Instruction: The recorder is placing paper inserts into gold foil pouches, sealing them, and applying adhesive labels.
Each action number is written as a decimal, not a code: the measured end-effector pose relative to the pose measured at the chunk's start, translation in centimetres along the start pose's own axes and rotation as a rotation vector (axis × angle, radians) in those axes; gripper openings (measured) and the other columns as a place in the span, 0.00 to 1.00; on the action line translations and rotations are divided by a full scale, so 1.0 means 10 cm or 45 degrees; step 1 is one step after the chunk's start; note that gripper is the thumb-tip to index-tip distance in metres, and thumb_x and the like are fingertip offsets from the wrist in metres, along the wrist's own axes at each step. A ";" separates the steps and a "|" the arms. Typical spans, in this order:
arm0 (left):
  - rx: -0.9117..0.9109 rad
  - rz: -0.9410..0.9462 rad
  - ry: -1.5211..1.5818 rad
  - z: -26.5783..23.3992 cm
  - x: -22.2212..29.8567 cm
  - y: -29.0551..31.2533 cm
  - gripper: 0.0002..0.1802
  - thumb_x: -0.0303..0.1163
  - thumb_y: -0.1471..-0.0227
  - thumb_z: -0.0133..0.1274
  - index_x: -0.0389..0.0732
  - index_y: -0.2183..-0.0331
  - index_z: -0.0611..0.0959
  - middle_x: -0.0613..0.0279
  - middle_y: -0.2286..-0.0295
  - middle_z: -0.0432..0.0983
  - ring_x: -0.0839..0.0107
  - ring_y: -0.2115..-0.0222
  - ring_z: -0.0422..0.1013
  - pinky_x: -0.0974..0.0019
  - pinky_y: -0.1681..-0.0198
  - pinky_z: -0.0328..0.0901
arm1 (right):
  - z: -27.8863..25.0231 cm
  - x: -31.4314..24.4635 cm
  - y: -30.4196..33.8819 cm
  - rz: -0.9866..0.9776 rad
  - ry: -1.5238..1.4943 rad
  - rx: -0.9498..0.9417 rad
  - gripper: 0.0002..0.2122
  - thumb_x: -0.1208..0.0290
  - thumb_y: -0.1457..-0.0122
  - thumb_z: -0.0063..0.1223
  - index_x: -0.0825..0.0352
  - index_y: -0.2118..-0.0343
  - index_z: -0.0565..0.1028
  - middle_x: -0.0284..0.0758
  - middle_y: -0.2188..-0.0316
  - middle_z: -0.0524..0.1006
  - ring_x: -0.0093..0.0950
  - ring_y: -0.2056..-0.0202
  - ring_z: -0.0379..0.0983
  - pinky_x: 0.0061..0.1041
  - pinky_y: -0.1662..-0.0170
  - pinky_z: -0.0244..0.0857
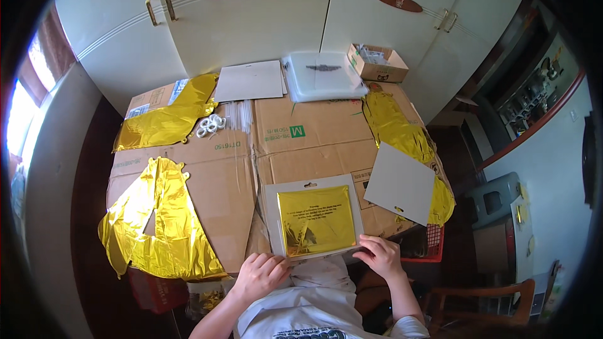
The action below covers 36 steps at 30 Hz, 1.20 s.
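A white backing card (271, 209) with a hanging slot lies at the table's front edge, in front of me. On it rests a flat, folded gold foil balloon (317, 220) with small dark print. My left hand (260, 272) is closed, its curled fingers at the card's lower left corner. At the lower right corner, my right hand (381, 256) grips the edge between thumb and fingers. To the left, an unfolded gold foil balloon shaped like a letter A (182, 232) lies flat. Another white card (402, 182) lies at an angle over a gold foil balloon (396, 122) on the right.
Cardboard (220, 176) covers the table. Further back are a gold foil balloon (157, 127), white ribbon coils (211, 125), clear straws (239, 115), white cards (250, 81), a stack of clear plastic bags (323, 78) and a small cardboard box (380, 70). Cabinets stand behind; a chair (483, 295) is at right.
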<state>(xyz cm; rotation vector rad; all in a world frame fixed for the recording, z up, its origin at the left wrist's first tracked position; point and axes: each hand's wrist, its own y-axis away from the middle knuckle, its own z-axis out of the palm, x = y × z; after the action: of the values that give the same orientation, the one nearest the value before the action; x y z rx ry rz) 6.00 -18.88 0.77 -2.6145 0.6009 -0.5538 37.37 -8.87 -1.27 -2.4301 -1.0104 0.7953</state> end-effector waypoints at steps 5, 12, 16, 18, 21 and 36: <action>0.034 0.089 -0.039 0.08 0.01 0.00 0.15 0.29 0.60 0.62 0.44 0.64 0.83 0.70 0.66 0.75 0.75 0.68 0.71 0.69 0.69 0.62 | 0.03 0.03 0.04 -0.031 0.023 -0.006 0.11 0.67 0.56 0.70 0.58 0.69 0.79 0.25 0.62 0.80 0.26 0.71 0.79 0.24 0.71 0.74; 0.096 -0.003 -0.016 0.15 0.05 0.00 0.13 0.27 0.63 0.63 0.45 0.68 0.83 0.71 0.71 0.72 0.74 0.73 0.69 0.69 0.72 0.61 | 0.04 0.03 0.02 0.006 -0.039 0.029 0.08 0.70 0.55 0.69 0.60 0.72 0.79 0.27 0.64 0.80 0.28 0.74 0.79 0.25 0.72 0.73; 0.079 -0.113 0.040 0.15 0.06 -0.06 0.11 0.27 0.62 0.63 0.45 0.71 0.82 0.71 0.74 0.72 0.73 0.75 0.69 0.68 0.73 0.62 | 0.05 -0.02 0.01 0.106 -0.039 0.019 0.07 0.71 0.54 0.67 0.61 0.74 0.78 0.28 0.65 0.81 0.29 0.75 0.78 0.26 0.74 0.72; 0.065 -0.132 0.049 0.15 0.05 -0.07 0.10 0.27 0.62 0.63 0.45 0.71 0.81 0.71 0.75 0.72 0.72 0.76 0.68 0.68 0.73 0.63 | 0.05 -0.04 0.00 0.129 -0.038 0.016 0.06 0.72 0.53 0.67 0.61 0.75 0.77 0.28 0.66 0.81 0.30 0.76 0.78 0.27 0.74 0.72; -0.005 -0.156 0.056 0.15 0.06 -0.06 0.10 0.27 0.61 0.62 0.45 0.70 0.81 0.70 0.73 0.73 0.72 0.76 0.69 0.68 0.74 0.66 | 0.04 -0.06 0.00 0.160 -0.027 0.012 0.06 0.72 0.52 0.66 0.61 0.74 0.77 0.28 0.66 0.81 0.30 0.76 0.78 0.27 0.74 0.72; -0.224 0.257 -0.041 -0.09 -0.11 -0.24 0.08 0.33 0.56 0.54 0.46 0.69 0.78 0.69 0.61 0.77 0.73 0.59 0.72 0.67 0.61 0.66 | 0.07 -0.05 0.03 0.134 -0.009 0.035 0.06 0.72 0.53 0.66 0.61 0.74 0.76 0.29 0.66 0.80 0.30 0.76 0.78 0.26 0.75 0.72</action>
<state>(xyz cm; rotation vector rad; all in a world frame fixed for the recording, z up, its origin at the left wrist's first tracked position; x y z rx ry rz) 5.46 -16.66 2.36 -2.6758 0.9289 -0.4112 36.77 -9.31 -1.76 -2.4758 -0.8742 0.8476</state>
